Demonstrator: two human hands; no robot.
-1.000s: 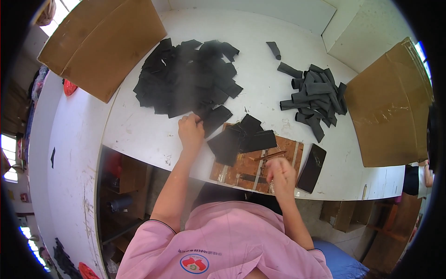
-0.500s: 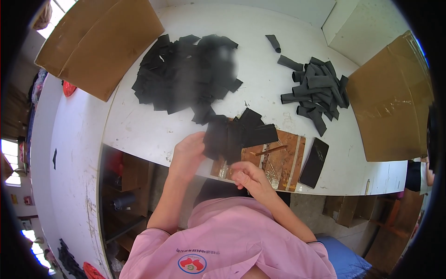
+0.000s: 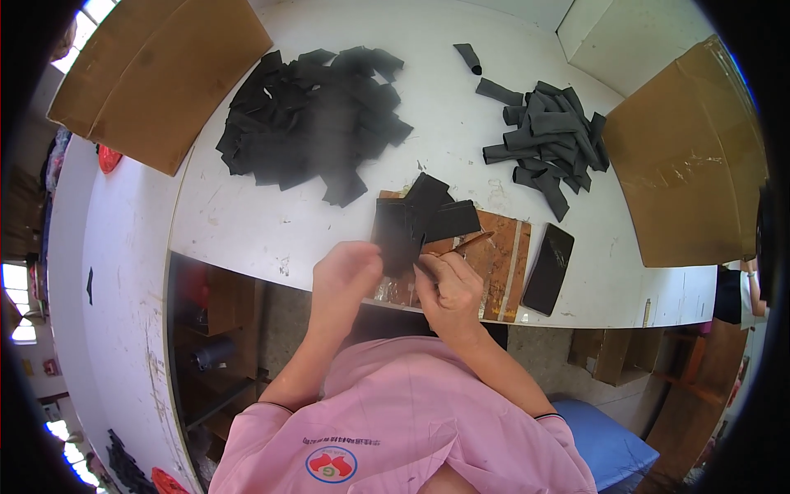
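Observation:
A flat black fabric piece (image 3: 393,235) lies over the left part of a brown board (image 3: 504,263) at the table's near edge. My left hand (image 3: 350,273) is closed at its left edge, the fingers curled and somewhat blurred. At the lower right edge of that piece, my right hand (image 3: 451,290) pinches with thumb and forefinger. More black strips (image 3: 455,220) fan out behind it on the board. Just beyond my right knuckles is a thin brown pointed stick (image 3: 476,241); its other end is partly hidden by the hand.
Flat black pieces form a wide heap (image 3: 317,123) at the far left. Rolled black fabric tubes (image 3: 555,132) are piled at the right. A dark phone (image 3: 549,270) lies beside the board. Cardboard boxes stand left (image 3: 156,74) and right (image 3: 687,165) on the white table (image 3: 239,222).
The whole view has shifted slightly. My left hand has come in closer to my right, and my right hand has moved up to the fabric's lower edge. The stick's angle has changed a little.

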